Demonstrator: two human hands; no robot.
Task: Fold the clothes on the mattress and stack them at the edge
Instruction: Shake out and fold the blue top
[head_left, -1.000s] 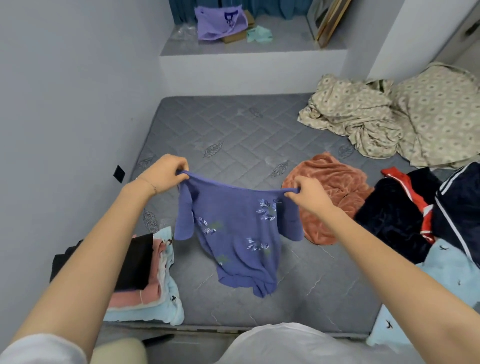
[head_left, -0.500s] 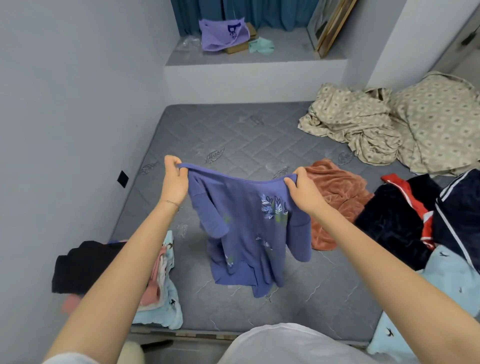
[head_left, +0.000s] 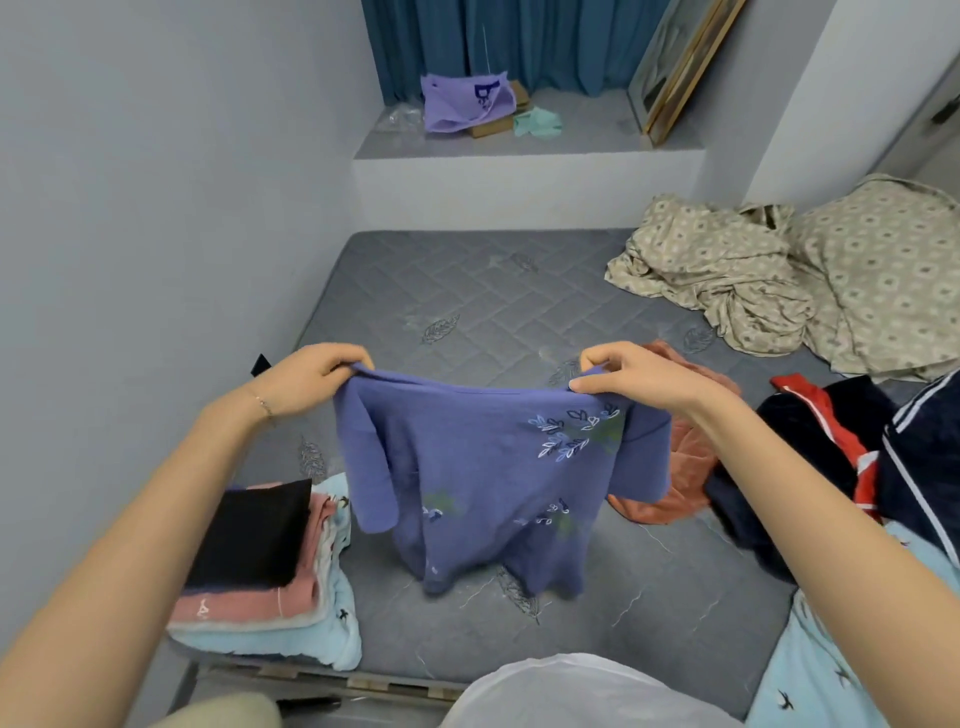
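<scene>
So the blue shirt is hanging spread out in the middle of the frame, over the grey mattress. The left hand has its fingers curled tight round the top left corner, and the right hand pinches the top right corner between thumb and fingers. One short sleeve dangles on each side. The hem is down near the mattress, but I can't tell if it's touching.

Lower left, at the near edge of the mattress, sits the folded stack: black on top, pink under it, light blue at the bottom. Just behind the shirt on the right is a crumpled orange top, and further right a dark pile with red trim. Beige bedding is bunched up in the upper right.
</scene>
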